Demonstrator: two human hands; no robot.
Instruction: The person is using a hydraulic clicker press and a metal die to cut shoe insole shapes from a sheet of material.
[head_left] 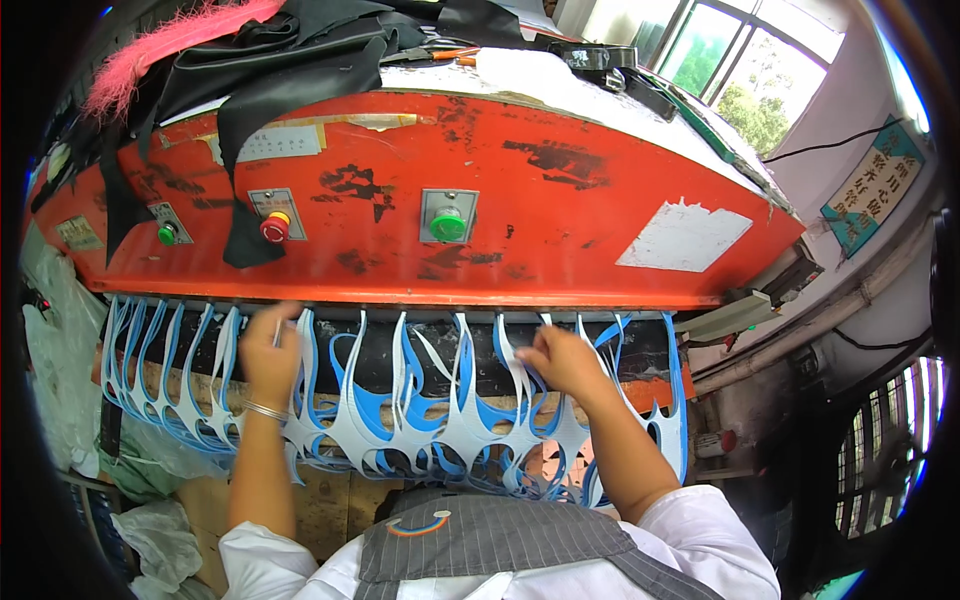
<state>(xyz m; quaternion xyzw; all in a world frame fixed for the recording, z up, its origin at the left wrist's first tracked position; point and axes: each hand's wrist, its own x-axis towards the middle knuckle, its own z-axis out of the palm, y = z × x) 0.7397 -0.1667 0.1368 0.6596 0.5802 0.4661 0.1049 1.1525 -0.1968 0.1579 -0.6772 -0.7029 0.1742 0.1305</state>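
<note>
A long sheet of blue-and-white cut-out material [460, 420] hangs in looped strips from the lower edge of a red machine [560, 230]. My left hand [270, 355] is raised to that edge at left of centre, fingers bent, beside the white strips. What lies inside its fingers is hidden. To the right, my right hand [562, 358] is at the strips just below the edge, its fingers curled and its thumb pointing left. Whether a strip is pinched there is too small to make out. Below both hands the sheet spreads into wide webbed pieces.
On the red panel sit a red push button [275, 227], a large green button [447, 225] and a smaller green one [167, 234]. Black sheet material [260, 80] and a pink fluffy strip [170, 50] lie on top. Clear plastic bags [70, 350] hang at left.
</note>
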